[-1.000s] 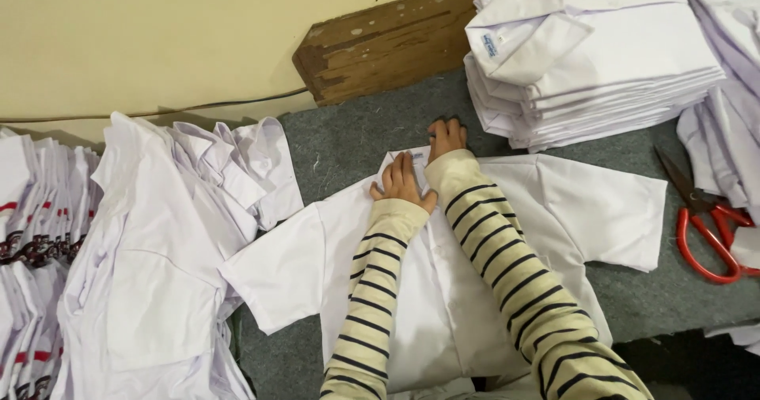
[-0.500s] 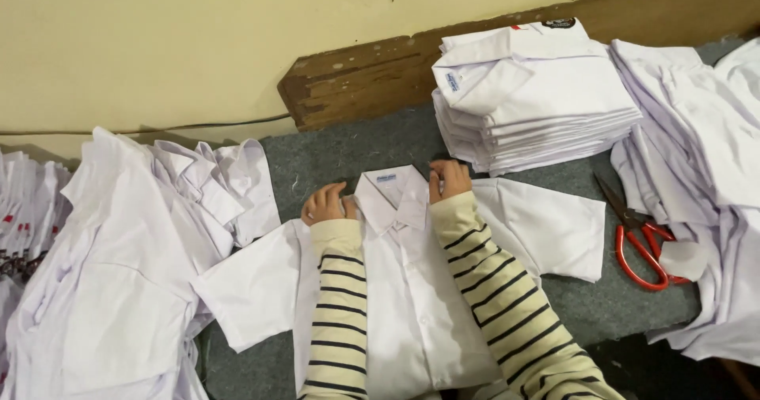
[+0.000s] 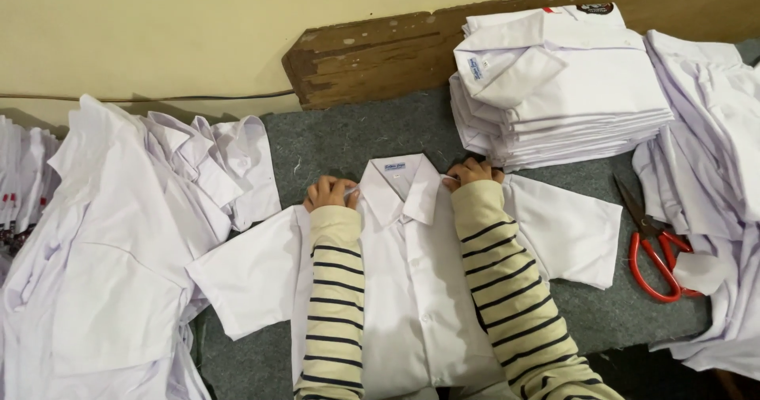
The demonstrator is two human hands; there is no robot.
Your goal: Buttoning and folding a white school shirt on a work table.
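A white short-sleeved shirt [image 3: 412, 289] lies flat and face up on the grey felt surface [image 3: 340, 139], collar away from me. My left hand [image 3: 331, 192] pinches the shirt's left shoulder beside the collar. My right hand [image 3: 472, 172] pinches the right shoulder on the other side of the collar. Both arms wear cream sleeves with dark stripes and rest along the shirt's front.
A tall stack of folded white shirts [image 3: 554, 75] stands at the back right. Red-handled scissors [image 3: 653, 245] lie right of the shirt. Loose white shirts [image 3: 119, 241] pile at the left and more [image 3: 712, 170] at the right. A wooden board [image 3: 372, 51] runs along the wall.
My hands have moved apart from the collar's middle to the two shoulders, and the collar now lies open and flat. The view has shifted left.
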